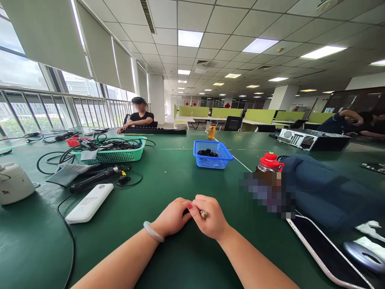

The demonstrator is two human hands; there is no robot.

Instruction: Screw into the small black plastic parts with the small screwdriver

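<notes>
Head view: the right hand (210, 218) is closed around a small metal-tipped object (204, 214), and the left hand (173, 216) is curled loosely against it, both resting on the green table (168, 180). No legible writing is visible. Bare tabletop lies ahead up to the blue basket (213, 154); a white device (89, 203) lies left, a bottle (268, 168) right.

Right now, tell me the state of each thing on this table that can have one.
Left hand: closed, resting on the table, touching the right hand.
Right hand: shut on a small metal-tipped object.
Blue basket: holds dark pieces.
Green basket: full of cables.
Bottle: capped, upright.
</notes>
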